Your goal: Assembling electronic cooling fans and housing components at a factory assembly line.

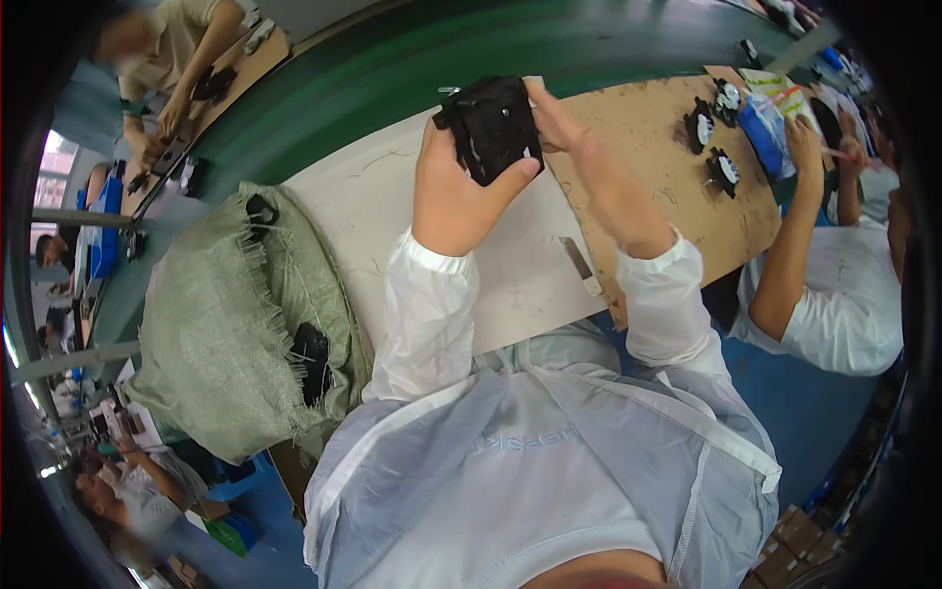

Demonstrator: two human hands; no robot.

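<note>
My left hand [453,201] is closed round a black, box-shaped plastic part [497,130], holding it up over the far side of the work board. Its thumb presses on the part's lower right corner. My right hand [561,123] is at the part's right edge, its fingers closed against it and partly hidden behind it. The right wrist looks smeared by motion. Below the hands, a flat grey strip-like tool [579,265] lies where the pale board [383,211] meets the brown one.
On my left stands a green woven sack [226,314] with black parts showing in its opening. A green conveyor belt [363,83] runs beyond the boards. Several black-and-silver parts [723,172] lie on the brown board [628,118]. A co-worker's arm [800,216] reaches in at the right.
</note>
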